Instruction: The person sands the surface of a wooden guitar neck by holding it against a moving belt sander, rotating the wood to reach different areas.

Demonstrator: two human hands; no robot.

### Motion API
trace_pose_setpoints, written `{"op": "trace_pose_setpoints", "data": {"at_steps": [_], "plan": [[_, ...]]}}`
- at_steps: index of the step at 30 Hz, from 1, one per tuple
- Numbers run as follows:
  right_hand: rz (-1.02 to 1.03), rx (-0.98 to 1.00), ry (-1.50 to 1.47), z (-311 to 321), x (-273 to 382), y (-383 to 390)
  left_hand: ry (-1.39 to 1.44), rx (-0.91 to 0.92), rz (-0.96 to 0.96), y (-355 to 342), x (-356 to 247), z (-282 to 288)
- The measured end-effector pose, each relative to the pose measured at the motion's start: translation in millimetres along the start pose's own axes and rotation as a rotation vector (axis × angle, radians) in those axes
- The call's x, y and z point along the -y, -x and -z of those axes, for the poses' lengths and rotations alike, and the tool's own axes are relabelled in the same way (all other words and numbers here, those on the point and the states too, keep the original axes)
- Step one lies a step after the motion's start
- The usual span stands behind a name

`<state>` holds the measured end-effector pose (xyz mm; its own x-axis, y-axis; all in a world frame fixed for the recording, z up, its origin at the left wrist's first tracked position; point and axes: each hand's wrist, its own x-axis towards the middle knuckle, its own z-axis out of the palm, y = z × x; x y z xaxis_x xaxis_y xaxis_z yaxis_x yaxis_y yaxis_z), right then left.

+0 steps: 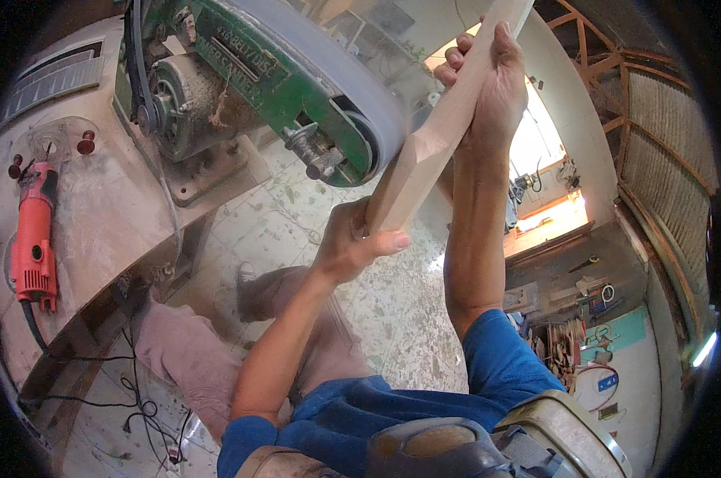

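Observation:
A long pale piece of wood [448,127] slants from the middle of the view up to the top right. It has a shaped, angled notch near its middle. My left hand [351,245] is closed round its lower end, the thumb lying across the near face. Higher up, my right hand [500,92] grips the wood with the thumb along it. Just left of the wood is the rounded end of a green belt sander [269,88], with its grey sanding belt [380,103]. The wood's edge lies close against the belt; I cannot tell whether they touch.
A dusty workbench [89,215] on the left bears the sander's motor [193,99] and a red rotary power tool [35,231]. Black cables [141,410] hang down to the tiled floor [408,319]. Shelves of tools and wood pieces [563,342] stand at the right.

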<state>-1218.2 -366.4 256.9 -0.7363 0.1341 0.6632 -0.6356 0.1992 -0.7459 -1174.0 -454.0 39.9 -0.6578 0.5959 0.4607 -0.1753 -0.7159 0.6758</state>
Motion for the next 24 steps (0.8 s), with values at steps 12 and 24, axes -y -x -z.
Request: {"op": "trace_pose_setpoints", "data": {"at_steps": [12, 24], "plan": [[-0.005, -0.047, 0.074, -10.0, 1.2, 4.7, 0.124, 0.013, -0.011, -3.7, 10.4, -3.0], [0.051, 0.000, 0.128, -13.6, -0.7, 8.3, 0.165, 0.053, 0.005, -4.1, 8.6, -2.6]]}}
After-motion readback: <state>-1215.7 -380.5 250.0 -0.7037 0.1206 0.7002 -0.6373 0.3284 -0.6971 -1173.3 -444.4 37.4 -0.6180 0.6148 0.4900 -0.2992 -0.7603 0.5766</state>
